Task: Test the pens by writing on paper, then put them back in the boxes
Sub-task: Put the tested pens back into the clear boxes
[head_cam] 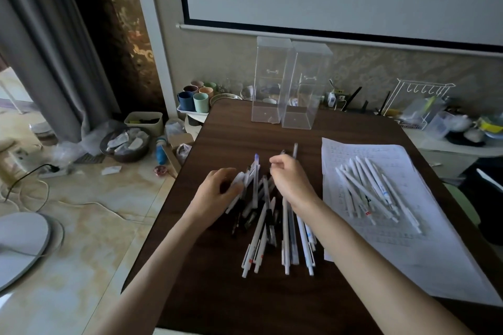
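A heap of white and black pens (269, 225) lies in the middle of the dark wooden table (217, 294). My left hand (217, 190) grips a bunch of white pens at the heap's left side. My right hand (292, 182) hovers over the heap's top with curled fingers; a thin pen pokes up behind it, and whether the hand holds it I cannot tell. A second group of white pens (373, 190) lies on a printed paper sheet (424, 247) at the right. Two tall clear boxes (288, 86) stand at the table's far edge.
Coloured cups (194, 96) on a tray stand beyond the table's far left corner. A white wire rack (419, 100) and clutter fill a side surface at the right. Bins, cables and a round white base (19, 242) lie on the floor at the left.
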The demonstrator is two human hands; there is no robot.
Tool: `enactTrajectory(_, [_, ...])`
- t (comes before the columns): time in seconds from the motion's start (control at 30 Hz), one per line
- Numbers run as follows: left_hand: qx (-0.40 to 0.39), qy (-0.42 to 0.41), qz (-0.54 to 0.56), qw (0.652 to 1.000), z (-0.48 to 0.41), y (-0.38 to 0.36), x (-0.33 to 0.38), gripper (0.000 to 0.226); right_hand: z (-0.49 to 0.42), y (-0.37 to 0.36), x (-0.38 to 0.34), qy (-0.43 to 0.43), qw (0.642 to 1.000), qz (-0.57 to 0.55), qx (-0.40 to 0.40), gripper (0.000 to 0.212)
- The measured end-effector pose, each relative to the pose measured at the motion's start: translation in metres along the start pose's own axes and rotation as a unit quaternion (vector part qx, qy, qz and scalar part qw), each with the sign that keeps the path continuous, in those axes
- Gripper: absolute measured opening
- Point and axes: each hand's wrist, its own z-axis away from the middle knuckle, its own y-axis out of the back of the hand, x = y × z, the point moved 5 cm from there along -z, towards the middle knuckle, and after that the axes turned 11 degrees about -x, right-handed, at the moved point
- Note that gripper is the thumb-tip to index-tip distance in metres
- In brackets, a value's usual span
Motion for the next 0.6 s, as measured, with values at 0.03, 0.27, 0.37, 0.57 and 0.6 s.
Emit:
enactTrajectory(0.03, [-0.003, 0.002, -0.027, 1.000, -0.001, -0.003, 0.001, 0.047, 0.000, 0.004, 0.002, 0.022, 0.999, 0.047, 0.007, 0.032])
enactTrajectory(0.27, [0.043, -0.009, -0.098, 0.994, 0.001, -0.012, 0.008, 0.026, -0.002, -0.015, 0.013, 0.110, 0.949, 0.287, -0.068, 0.031])
enactTrajectory(0.37, [0.050, 0.007, -0.132, 0.990, 0.003, -0.008, 0.004, 0.025, -0.006, -0.011, 0.017, 0.114, 0.949, 0.292, -0.024, 0.032])
enactTrajectory(0.57, [0.070, 0.032, -0.214, 0.974, 0.005, -0.009, 0.013, 0.022, 0.002, 0.007, 0.030, 0.156, 0.964, 0.215, 0.010, 0.037])
enactTrajectory(0.6, [0.070, 0.036, -0.224, 0.971, 0.004, -0.009, 0.015, 0.022, 0.004, 0.012, 0.034, 0.158, 0.965, 0.206, 0.022, 0.034])
